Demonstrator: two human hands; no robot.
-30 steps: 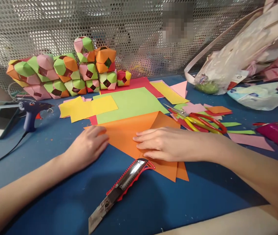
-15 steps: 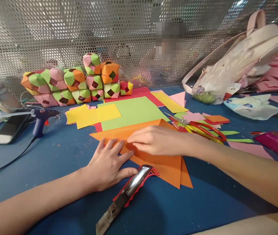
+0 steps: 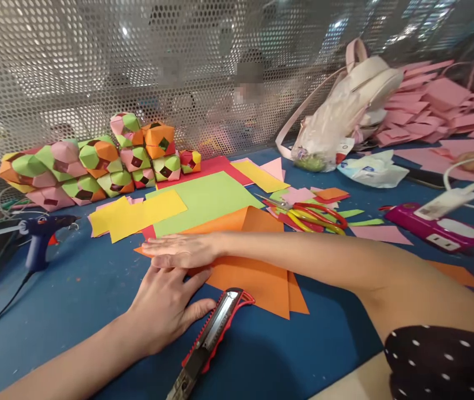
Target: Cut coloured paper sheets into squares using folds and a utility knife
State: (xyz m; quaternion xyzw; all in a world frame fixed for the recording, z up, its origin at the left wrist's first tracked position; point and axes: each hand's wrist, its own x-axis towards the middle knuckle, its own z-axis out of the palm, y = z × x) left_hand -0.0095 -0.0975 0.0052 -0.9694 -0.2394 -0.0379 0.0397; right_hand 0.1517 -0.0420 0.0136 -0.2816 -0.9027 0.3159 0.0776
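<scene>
A large orange paper sheet [image 3: 253, 278], folded over on itself, lies on the blue table under both my hands. My right hand [image 3: 186, 250] stretches flat across its left part, fingers out straight, and partly covers the fingers of the other hand. Spread on the sheet's lower left edge is my left hand [image 3: 170, 305], its thumb reaching toward a box cutter [image 3: 220, 322]. That cutter, black with red edges, lies on the table with its blade end toward me. Beyond the orange sheet are a green sheet [image 3: 211, 200] and yellow paper pieces [image 3: 136, 216].
Folded paper balls [image 3: 99, 158] are stacked along the perforated metal screen. A blue glue gun [image 3: 39, 239] stands at left. Scissors [image 3: 307, 214], a purple power strip [image 3: 437, 225], a pale backpack [image 3: 362, 83] and a pile of pink paper [image 3: 432, 105] lie to the right. A person sits behind the screen.
My right hand has moved left along the orange paper and flattened out from a closed shape. My left hand stays spread on the sheet. The view has turned somewhat to the right.
</scene>
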